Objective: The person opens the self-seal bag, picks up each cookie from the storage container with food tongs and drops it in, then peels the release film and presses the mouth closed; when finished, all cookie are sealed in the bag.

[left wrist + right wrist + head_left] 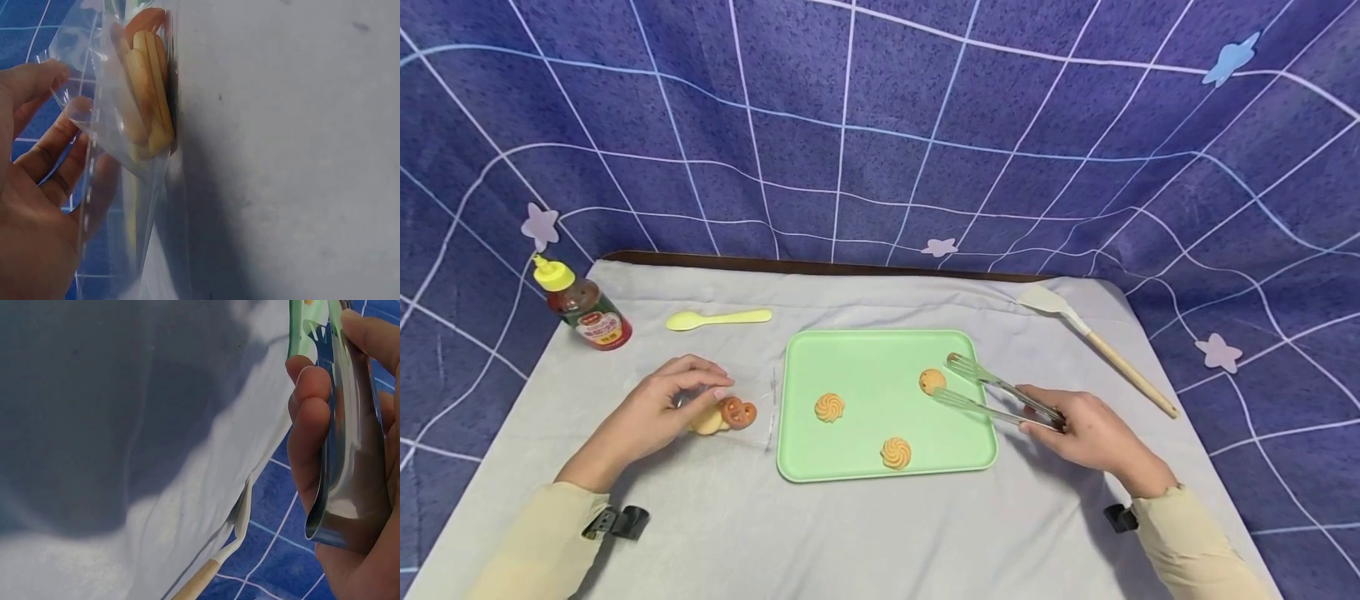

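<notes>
My left hand pinches the edge of a clear plastic bag left of the tray. Inside the bag are several cookies, one of them a brown pretzel-shaped cookie. My right hand grips metal tongs near their bent end. Over a light green tray, the tongs' slotted tips stand apart, one on either side of a round cookie with a face on it. Two swirl cookies also lie on the tray, one at left and one near the front edge.
A sauce bottle with a yellow cap stands at the back left. To its right lies a yellow spoon. A white spatula with a wooden handle lies at the right. Behind the grey-covered table hangs a blue gridded curtain.
</notes>
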Demonstrator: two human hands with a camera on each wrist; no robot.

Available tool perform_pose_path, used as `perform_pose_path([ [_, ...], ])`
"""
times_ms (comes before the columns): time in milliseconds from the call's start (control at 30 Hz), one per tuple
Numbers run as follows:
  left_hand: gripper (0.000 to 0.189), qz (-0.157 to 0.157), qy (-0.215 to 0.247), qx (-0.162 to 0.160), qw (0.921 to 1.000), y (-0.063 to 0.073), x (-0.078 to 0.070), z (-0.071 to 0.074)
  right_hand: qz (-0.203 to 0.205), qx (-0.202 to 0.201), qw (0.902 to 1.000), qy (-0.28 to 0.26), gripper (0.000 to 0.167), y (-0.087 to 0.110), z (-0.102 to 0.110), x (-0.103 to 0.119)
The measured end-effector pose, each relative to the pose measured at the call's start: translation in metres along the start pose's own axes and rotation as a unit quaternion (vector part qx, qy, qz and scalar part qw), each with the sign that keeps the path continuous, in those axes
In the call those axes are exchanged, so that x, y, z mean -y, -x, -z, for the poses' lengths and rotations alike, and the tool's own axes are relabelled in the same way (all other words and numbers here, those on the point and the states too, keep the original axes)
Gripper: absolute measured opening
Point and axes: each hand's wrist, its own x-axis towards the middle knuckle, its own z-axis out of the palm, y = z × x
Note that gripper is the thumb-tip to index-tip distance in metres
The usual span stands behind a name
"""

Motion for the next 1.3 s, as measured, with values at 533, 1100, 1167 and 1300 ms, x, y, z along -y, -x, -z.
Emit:
perform_pose_path([
  [533,0.013,-0.004,0.001,0.001,1.0000,-0.001,0.000,0.000,0.020,-0.003,0.9998,0.000,0.047,-0.011,-0.010,0.001],
  [1100,0.013,-0.005,0.002,-0.006,1.0000,0.002,0.002,0.000,0.015,-0.004,0.9998,-0.015,0.045,-0.016,-0.013,0.010],
  [1167,0.013,-0.004,0.003,-0.006,1.0000,0.002,0.002,0.000,0.021,-0.003,0.9996,-0.019,0.044,-0.020,-0.014,0.013],
  [1300,0.012,-0.003,0.003,-0.008,1.0000,0.001,0.002,0.000,0.036,0.005,0.9990,-0.027,0.043,-0.033,-0.020,0.023],
])
